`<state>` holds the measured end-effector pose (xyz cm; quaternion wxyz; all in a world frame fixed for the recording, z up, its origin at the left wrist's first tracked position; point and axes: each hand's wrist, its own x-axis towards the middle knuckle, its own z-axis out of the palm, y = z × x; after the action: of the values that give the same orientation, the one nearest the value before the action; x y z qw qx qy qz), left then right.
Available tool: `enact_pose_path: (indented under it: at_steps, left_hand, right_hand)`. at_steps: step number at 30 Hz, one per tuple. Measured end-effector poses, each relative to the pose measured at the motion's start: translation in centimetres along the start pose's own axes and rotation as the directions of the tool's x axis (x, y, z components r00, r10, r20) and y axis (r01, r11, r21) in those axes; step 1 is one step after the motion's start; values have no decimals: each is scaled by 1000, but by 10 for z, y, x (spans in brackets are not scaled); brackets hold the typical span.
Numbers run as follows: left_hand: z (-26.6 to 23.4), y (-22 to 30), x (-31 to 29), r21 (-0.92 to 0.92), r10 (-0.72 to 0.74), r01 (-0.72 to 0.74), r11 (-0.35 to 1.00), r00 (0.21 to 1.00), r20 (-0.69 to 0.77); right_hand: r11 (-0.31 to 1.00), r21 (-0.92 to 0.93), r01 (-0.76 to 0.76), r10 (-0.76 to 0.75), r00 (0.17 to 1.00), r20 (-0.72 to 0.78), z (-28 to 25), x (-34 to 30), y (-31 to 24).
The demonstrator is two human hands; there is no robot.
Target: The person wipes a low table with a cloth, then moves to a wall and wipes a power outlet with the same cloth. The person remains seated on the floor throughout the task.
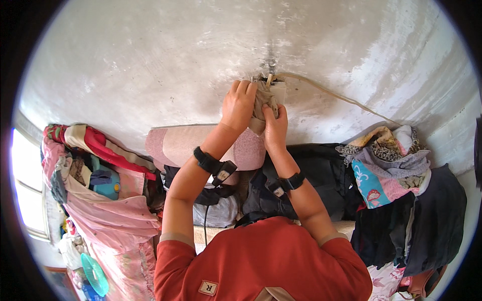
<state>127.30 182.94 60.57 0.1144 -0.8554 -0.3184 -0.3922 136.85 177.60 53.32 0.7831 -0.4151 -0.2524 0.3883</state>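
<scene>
A greyish-brown cloth is bunched up against the wall, in front of a pale square wall plate that it partly covers. My left hand grips the cloth's left side with bent fingers. Lower down, my right hand pinches its right side, the thumb pointing up over the fabric. Both arms reach upward, and each wrist wears a black strap with a small device. Just above the cloth, a beige cable comes out of a dark gap in the wall and runs off to the right.
Below my hands lies a rolled pink mat along the wall. Dark bags or clothes are heaped beside it. Pink bedding is piled on the left, folded cloths on the right. A green fan stands at the lower left, near a bright window.
</scene>
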Motion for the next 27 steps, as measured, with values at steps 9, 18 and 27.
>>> enact_pose_path:
  at_steps: [9,18,27]
  left_hand:
    - [-2,17,2,-58,-174,173,983,984,-21]
    - [0,15,7,-132,-130,127,983,991,-18]
    - [0,15,13,-100,-120,121,988,993,22]
  right_hand:
    - [997,-73,25,-27,999,-29,-6,5,0]
    - [997,-73,-15,13,1000,-23,-7,4,-3]
    - [999,-40,-28,27,999,-41,-8,6,-1]
